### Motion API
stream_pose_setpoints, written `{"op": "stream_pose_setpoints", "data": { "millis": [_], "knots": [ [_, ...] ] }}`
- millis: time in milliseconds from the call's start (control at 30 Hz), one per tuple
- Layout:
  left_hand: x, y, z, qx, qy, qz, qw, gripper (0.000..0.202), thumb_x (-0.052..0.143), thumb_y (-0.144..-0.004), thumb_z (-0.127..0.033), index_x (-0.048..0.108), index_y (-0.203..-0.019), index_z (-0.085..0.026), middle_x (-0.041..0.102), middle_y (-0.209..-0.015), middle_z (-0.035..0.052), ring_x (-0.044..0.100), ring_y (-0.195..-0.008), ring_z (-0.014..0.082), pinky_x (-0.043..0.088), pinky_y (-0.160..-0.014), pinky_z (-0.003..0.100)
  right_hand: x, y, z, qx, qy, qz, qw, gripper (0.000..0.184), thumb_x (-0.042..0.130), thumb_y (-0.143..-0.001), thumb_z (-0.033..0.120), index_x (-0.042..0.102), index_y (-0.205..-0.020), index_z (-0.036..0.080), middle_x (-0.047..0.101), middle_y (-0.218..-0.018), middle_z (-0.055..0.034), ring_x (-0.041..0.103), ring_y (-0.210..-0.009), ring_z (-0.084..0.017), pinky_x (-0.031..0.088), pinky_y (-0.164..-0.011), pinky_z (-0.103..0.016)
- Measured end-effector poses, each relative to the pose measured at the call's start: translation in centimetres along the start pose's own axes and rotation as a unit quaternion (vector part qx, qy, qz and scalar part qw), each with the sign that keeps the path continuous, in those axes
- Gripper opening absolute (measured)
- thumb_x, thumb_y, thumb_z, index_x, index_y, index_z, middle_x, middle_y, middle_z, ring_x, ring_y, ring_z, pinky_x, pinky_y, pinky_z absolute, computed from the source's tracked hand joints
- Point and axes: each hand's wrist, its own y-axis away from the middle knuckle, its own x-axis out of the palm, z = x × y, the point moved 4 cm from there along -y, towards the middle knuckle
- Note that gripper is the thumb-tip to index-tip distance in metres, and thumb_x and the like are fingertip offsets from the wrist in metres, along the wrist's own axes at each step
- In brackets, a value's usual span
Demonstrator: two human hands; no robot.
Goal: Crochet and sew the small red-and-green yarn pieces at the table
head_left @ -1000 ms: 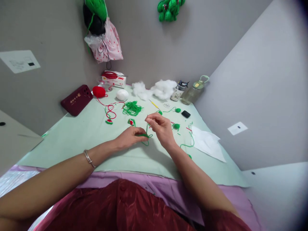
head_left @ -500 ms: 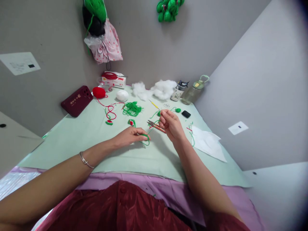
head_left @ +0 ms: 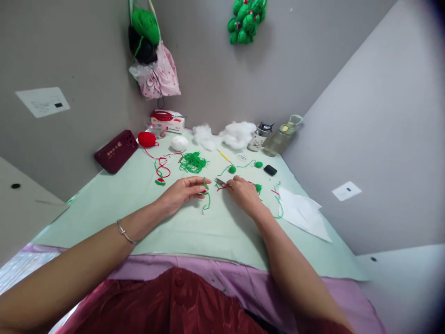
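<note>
My left hand (head_left: pixel 181 194) pinches a small green-and-red crochet piece (head_left: pixel 206 189) between thumb and fingers. From it a green yarn tail (head_left: pixel 208 203) hangs toward the table. Just to the right, my right hand (head_left: pixel 243 191) closes over the handles of a pair of small scissors (head_left: pixel 219 181), whose blades point left toward the crochet piece. Short red and green yarn bits lie under the blades. Past my right hand sits another green piece (head_left: pixel 257 188), partly hidden by it. A green yarn bundle (head_left: pixel 193 162) lies beyond my left hand.
Further back are a red yarn ball (head_left: pixel 146 139), a white ball (head_left: pixel 179 143), white stuffing (head_left: pixel 238 134), a yellow-handled hook (head_left: pixel 224 156) and a bottle (head_left: pixel 280 138). A phone (head_left: pixel 117 151) is at left, a white sheet (head_left: pixel 302 211) at right. Small green balls (head_left: pixel 232 170) lie mid-table.
My right hand has come down from the raised yarn strand onto the scissors. My left hand has shifted slightly left and up, now showing red in the piece it holds. The view has tilted slightly.
</note>
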Motion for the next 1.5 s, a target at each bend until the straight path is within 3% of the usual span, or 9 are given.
{"op": "stream_pose_setpoints", "data": {
  "millis": [133, 267, 433, 600, 900, 1200, 1267, 1400, 1500],
  "knots": [
    [-0.1, -0.1, 0.0, 0.014, 0.01, 0.002, 1.0, 0.033, 0.08, -0.073, -0.025, 0.076, -0.105, -0.021, 0.065, -0.107, 0.0035, 0.06, -0.089, 0.0137, 0.052, -0.088, 0.032, -0.7, -0.1, -1.0, 0.013, -0.006, -0.006, 1.0, 0.032, 0.038, -0.098, 0.017, 0.068, -0.11, 0.02, 0.066, -0.106, -0.0117, 0.063, -0.086, -0.021, 0.041, -0.073, -0.029],
    [-0.4, -0.3, 0.2, 0.035, 0.002, -0.005, 0.999, 0.036, 0.081, -0.072, -0.025, 0.075, -0.107, -0.021, 0.064, -0.1, 0.0017, 0.06, -0.086, 0.0129, 0.051, -0.089, 0.033, -2.7, 0.6, -1.1, -0.021, -0.202, -0.047, 0.978, 0.032, 0.036, -0.101, 0.027, 0.066, -0.109, 0.018, 0.067, -0.094, -0.006, 0.059, -0.079, -0.016, 0.041, -0.073, -0.027],
    [-0.6, -0.4, 0.4, 0.055, -0.031, -0.01, 0.998, 0.04, 0.079, -0.073, -0.028, 0.073, -0.112, -0.022, 0.066, -0.1, 0.0028, 0.06, -0.089, 0.0147, 0.049, -0.09, 0.034, -3.1, 1.4, 1.2, -0.112, -0.33, 0.033, 0.937, 0.041, 0.046, -0.097, 0.052, 0.069, -0.098, 0.018, 0.055, -0.07, 0.0018, 0.045, -0.062, -0.012, 0.033, -0.06, -0.025],
    [-0.5, -0.3, 0.5, 0.054, -0.042, 0.0, 0.998, 0.041, 0.079, -0.073, -0.026, 0.073, -0.113, -0.021, 0.068, -0.112, 0.0055, 0.061, -0.094, 0.0167, 0.049, -0.092, 0.036, -2.4, 1.7, 2.3, -0.11, -0.34, 0.047, 0.933, 0.039, 0.054, -0.092, 0.054, 0.071, -0.095, 0.019, 0.058, -0.072, 0.0013, 0.042, -0.062, -0.011, 0.03, -0.058, -0.025],
    [-0.1, -0.1, 0.3, 0.048, -0.065, -0.001, 0.997, 0.038, 0.078, -0.072, -0.025, 0.074, -0.11, -0.021, 0.068, -0.111, 0.0053, 0.062, -0.091, 0.017, 0.05, -0.091, 0.038, -2.2, 1.7, 2.7, -0.123, -0.344, 0.038, 0.93, 0.039, 0.052, -0.093, 0.052, 0.072, -0.088, 0.018, 0.061, -0.076, 0.0006, 0.043, -0.064, -0.012, 0.033, -0.061, -0.025],
    [-0.5, -0.4, 0.6, 0.05, -0.069, 0.013, 0.996, 0.039, 0.075, -0.076, -0.027, 0.072, -0.114, -0.022, 0.067, -0.101, 0.0042, 0.062, -0.087, 0.0162, 0.049, -0.09, 0.036, -2.0, 1.4, 2.4, -0.092, -0.346, 0.04, 0.933, 0.042, 0.048, -0.095, 0.054, 0.068, -0.083, 0.018, 0.049, -0.064, 0.0036, 0.039, -0.059, -0.011, 0.031, -0.058, -0.025],
    [-0.7, -0.5, 0.6, 0.048, -0.048, -0.006, 0.998, 0.038, 0.076, -0.074, -0.026, 0.072, -0.112, -0.019, 0.066, -0.094, 0.0034, 0.062, -0.085, 0.0157, 0.05, -0.089, 0.035, -1.4, 1.0, 1.8, -0.071, -0.3, 0.024, 0.951, 0.037, 0.049, -0.095, 0.05, 0.069, -0.09, 0.019, 0.057, -0.072, 0.0008, 0.046, -0.064, -0.013, 0.034, -0.061, -0.026],
    [-1.0, -0.6, 0.4, 0.034, -0.021, -0.033, 0.999, 0.035, 0.078, -0.073, -0.025, 0.073, -0.106, -0.016, 0.066, -0.087, 0.0025, 0.063, -0.082, 0.0152, 0.052, -0.087, 0.034, -1.0, 0.5, 0.9, -0.041, -0.189, -0.087, 0.977, 0.022, 0.055, -0.094, 0.032, 0.07, -0.104, 0.02, 0.065, -0.099, -0.008, 0.057, -0.085, -0.019, 0.04, -0.073, -0.029],
    [-1.2, -0.5, -0.3, 0.042, -0.008, -0.045, 0.998, 0.034, 0.078, -0.073, -0.025, 0.073, -0.105, -0.016, 0.066, -0.085, 0.0018, 0.063, -0.079, 0.0138, 0.053, -0.084, 0.032, -0.7, 0.6, 1.8, -0.095, -0.215, -0.064, 0.97, 0.02, 0.052, -0.096, 0.026, 0.072, -0.096, 0.019, 0.067, -0.092, -0.0057, 0.059, -0.08, -0.016, 0.04, -0.073, -0.027]
  ]
}}
